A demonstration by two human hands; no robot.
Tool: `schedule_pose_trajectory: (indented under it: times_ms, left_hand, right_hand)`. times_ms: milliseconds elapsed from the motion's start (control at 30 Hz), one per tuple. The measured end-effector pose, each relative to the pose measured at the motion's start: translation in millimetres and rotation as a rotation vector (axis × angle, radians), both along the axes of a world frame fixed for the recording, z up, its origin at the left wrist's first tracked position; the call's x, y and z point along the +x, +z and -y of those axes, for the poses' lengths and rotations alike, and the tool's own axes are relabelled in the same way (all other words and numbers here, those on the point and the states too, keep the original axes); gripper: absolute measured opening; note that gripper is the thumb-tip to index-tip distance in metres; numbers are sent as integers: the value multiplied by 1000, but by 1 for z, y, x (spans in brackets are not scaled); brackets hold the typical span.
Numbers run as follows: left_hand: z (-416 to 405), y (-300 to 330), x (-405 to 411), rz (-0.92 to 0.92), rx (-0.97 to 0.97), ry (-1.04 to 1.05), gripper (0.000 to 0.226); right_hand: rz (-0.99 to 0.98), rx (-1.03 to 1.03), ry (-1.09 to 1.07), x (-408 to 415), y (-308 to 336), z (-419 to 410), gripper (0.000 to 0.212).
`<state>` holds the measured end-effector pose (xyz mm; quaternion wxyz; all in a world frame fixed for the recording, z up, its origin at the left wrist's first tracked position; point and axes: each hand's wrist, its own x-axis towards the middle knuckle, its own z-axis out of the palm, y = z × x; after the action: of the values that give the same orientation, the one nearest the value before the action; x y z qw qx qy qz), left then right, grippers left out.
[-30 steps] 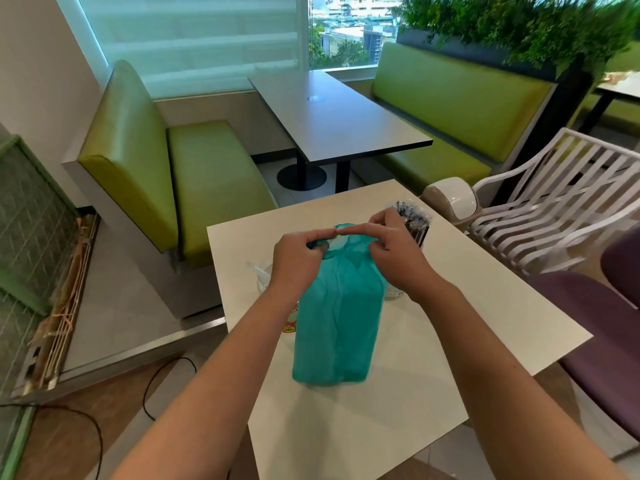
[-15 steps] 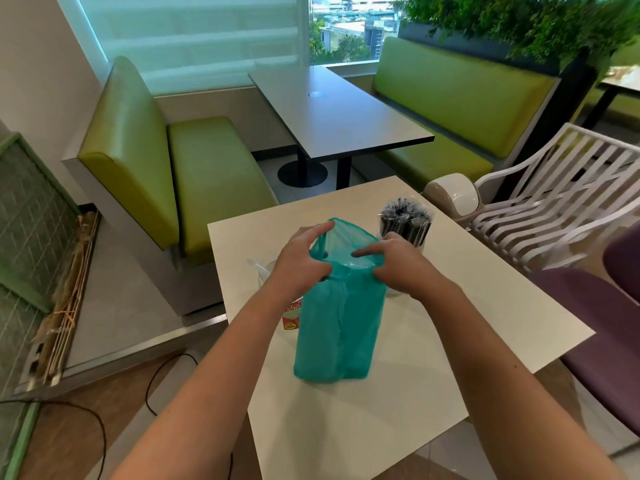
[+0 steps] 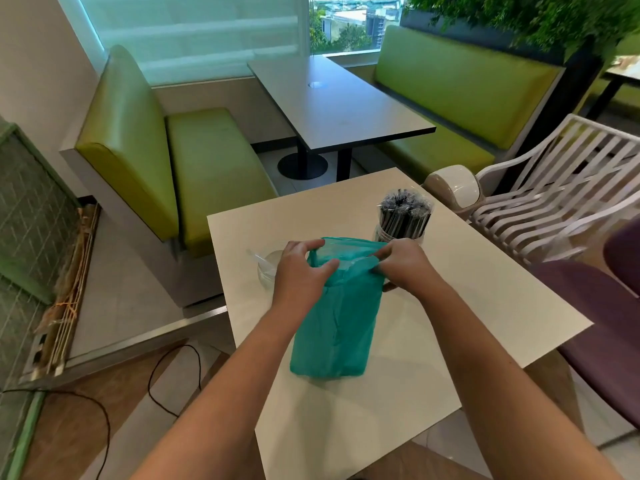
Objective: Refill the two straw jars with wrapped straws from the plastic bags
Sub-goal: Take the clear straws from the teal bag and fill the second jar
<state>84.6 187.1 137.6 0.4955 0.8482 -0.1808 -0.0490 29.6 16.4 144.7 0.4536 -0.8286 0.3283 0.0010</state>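
A teal plastic bag (image 3: 334,327) stands on the white table (image 3: 467,306) with its mouth spread wide. My left hand (image 3: 299,271) grips the bag's left rim, thumb outside and fingers curled over the edge. My right hand (image 3: 403,263) pinches the right rim. Behind the right hand stands a clear jar (image 3: 403,221) packed with dark wrapped straws. A second clear jar (image 3: 268,268) sits left of the bag, partly hidden by my left hand, with a single straw lying across its top. The bag's contents are hidden.
A white slatted chair (image 3: 554,199) and a purple seat (image 3: 595,327) stand right of the table. A small domed white bin (image 3: 452,188) sits behind the full jar. Green benches and a grey table (image 3: 332,102) lie beyond. A black cable (image 3: 166,375) runs on the floor at left.
The bag's neck was pinched together a second ago. Both hands have since pulled its rim apart and lowered, so the mouth now stands wide.
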Motion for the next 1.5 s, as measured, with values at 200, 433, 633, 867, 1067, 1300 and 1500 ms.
schedule_pose_trajectory:
  times_ms: [200, 433, 633, 867, 1067, 1300, 1500]
  left_hand:
    - [4, 7, -2, 12, -45, 2, 60]
    - [4, 4, -8, -21, -17, -108, 82]
    - [8, -12, -18, 20, 106, -186, 102]
    - [9, -15, -7, 1, 90, -184, 114]
    - [9, -17, 6, -109, 194, -200, 120]
    - [6, -19, 12, -241, 234, -231, 118]
    - [2, -21, 14, -269, 267, -310, 114]
  right_hand:
    - [201, -1, 48, -8, 12, -1, 53]
    - [299, 120, -17, -15, 21, -5, 23]
    - [174, -6, 56, -11, 5, -8, 58]
    - [134, -8, 276, -7, 0, -2, 92]
    - [146, 149, 252, -7, -10, 0, 84]
    - [0, 150, 287, -6, -26, 2, 89]
    - [-23, 115, 291, -5, -33, 3, 98]
